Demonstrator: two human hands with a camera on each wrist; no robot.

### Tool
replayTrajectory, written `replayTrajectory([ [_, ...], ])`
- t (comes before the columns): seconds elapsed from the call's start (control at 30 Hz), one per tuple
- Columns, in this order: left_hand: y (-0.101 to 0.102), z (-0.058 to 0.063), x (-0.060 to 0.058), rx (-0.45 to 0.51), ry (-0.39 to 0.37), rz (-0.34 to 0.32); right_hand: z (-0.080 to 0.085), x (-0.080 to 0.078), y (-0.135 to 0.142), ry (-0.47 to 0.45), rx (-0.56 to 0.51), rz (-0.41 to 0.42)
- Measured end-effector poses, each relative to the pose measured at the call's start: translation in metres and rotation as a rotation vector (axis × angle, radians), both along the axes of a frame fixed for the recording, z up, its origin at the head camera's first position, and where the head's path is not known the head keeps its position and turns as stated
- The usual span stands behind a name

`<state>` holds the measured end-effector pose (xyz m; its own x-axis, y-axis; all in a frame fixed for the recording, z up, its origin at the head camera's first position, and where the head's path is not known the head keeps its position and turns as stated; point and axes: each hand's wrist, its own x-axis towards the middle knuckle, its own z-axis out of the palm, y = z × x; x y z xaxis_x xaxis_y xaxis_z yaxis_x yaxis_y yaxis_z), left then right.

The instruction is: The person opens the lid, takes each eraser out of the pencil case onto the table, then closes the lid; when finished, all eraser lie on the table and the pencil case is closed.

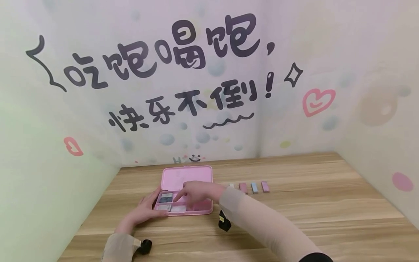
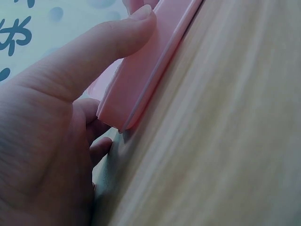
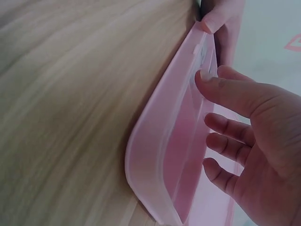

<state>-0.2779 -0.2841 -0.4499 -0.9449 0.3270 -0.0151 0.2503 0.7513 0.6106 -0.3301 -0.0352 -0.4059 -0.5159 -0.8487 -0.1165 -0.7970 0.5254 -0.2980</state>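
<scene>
A pink plastic box (image 1: pixel 199 213) lies on the wooden table with its lid (image 1: pixel 196 174) swung back. My left hand (image 1: pixel 144 211) holds the box's left end, thumb along the front rim and fingers round the side. Dark grey blocks (image 1: pixel 166 199) fill part of the rear left compartment; whitish pieces (image 1: pixel 178 208) lie in the front ones. Over the middle of the box is my right hand (image 1: pixel 200 192), its index finger reaching toward the left compartments. In the right wrist view its other fingers are loosely bent above the box's inside (image 3: pixel 186 141), with nothing visible between them.
Right of the box stands a row of small blocks: a whitish one (image 1: pixel 231 186) partly behind my right arm, a dull pink one (image 1: pixel 243 188), a blue one (image 1: pixel 254 187) and a purple-pink one (image 1: pixel 265 187). A printed wall (image 1: pixel 281 120) rises behind the table (image 1: pixel 311 218).
</scene>
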Motion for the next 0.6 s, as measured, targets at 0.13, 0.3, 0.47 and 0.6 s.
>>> replayTrajectory([
  [0.13, 0.0007, -0.0004, 0.0006, 0.011, 0.0, 0.002, -0.0042, 0.0033, -0.0038, -0.016, 0.001, -0.027],
  [0.3, 0.0016, -0.0007, 0.0005, 0.014, -0.015, 0.01, -0.0062, 0.0078, -0.0051, -0.019, 0.014, -0.032],
  [0.47, 0.001, -0.0021, -0.0003, 0.018, -0.007, 0.009, -0.0076, 0.0084, -0.006, 0.01, 0.031, -0.008],
  [0.6, -0.0004, -0.0032, 0.0002, 0.02, 0.0, 0.009, -0.0088, 0.007, -0.0069, 0.008, 0.034, 0.004],
])
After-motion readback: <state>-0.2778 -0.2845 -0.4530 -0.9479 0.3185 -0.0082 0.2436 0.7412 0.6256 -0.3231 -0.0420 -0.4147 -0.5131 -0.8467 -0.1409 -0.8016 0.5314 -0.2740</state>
